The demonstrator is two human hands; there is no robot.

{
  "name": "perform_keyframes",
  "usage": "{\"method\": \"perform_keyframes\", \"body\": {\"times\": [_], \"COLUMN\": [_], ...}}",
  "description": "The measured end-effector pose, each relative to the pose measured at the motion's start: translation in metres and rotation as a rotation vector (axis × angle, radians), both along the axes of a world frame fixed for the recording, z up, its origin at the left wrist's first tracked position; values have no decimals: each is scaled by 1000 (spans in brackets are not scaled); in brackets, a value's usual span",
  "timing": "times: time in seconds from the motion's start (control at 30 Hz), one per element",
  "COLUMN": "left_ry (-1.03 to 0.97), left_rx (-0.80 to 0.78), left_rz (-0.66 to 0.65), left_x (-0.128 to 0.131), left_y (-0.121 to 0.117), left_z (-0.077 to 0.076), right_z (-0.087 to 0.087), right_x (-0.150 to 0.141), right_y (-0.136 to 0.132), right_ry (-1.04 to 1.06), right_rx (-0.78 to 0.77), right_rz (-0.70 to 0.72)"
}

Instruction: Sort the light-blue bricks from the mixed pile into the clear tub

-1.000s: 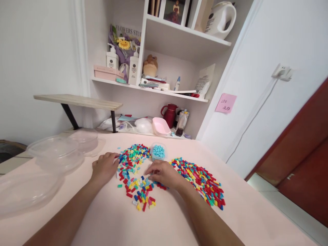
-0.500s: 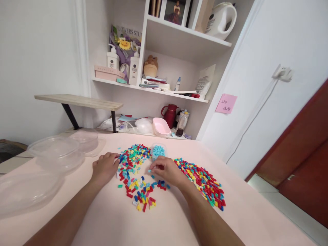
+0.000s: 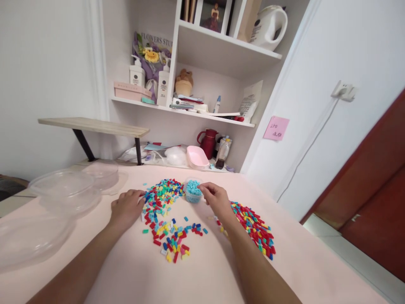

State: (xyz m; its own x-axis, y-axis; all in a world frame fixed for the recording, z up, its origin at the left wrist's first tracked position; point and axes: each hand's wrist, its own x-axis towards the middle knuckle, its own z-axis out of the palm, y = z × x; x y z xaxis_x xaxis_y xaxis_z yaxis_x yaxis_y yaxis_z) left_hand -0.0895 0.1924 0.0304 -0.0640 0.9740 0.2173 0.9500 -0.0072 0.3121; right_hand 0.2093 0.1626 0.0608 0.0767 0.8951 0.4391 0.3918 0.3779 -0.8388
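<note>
My right hand [image 3: 217,199] is at the right rim of a small clear tub [image 3: 193,196] filled with light blue toy bricks [image 3: 192,186]. Its thumb and forefinger are pinched together over the rim; whatever they hold is hidden among the blue. My left hand [image 3: 127,207] lies on the table, fingers loosely extended, the tips touching the left edge of a pile of mixed small building bricks [image 3: 165,190]. Loose bricks [image 3: 172,236] trail from that pile toward me. A second mixed pile, mostly red bricks [image 3: 256,230], spreads beyond my right forearm.
Clear plastic containers [image 3: 66,185] and a clear lid [image 3: 31,236] stand on the left of the pink-covered table [image 3: 152,283]. Behind are a pink tray [image 3: 197,157], a red jug [image 3: 208,143], a bottle [image 3: 222,153] and a raised wooden shelf [image 3: 95,126].
My right hand has moved up from the loose bricks, where it pinched a light blue brick, to the tub's right rim. My left hand has stayed beside the pile. The view shifted slightly.
</note>
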Motion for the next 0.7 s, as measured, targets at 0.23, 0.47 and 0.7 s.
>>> {"method": "perform_keyframes", "body": {"times": [0.23,0.47,0.7], "left_ry": [-10,-15,-21], "left_rx": [-5,-7,-8], "left_rz": [-5,0,1], "left_x": [1,2,2], "left_y": [-2,-4,-3], "left_z": [2,3,3], "right_z": [13,-6,-13], "right_x": [-21,-20,-24], "right_y": [-24,-17,-12], "right_ry": [-319,-469,-649], "right_rx": [-8,-147,-92], "right_rz": [436,536,425]}}
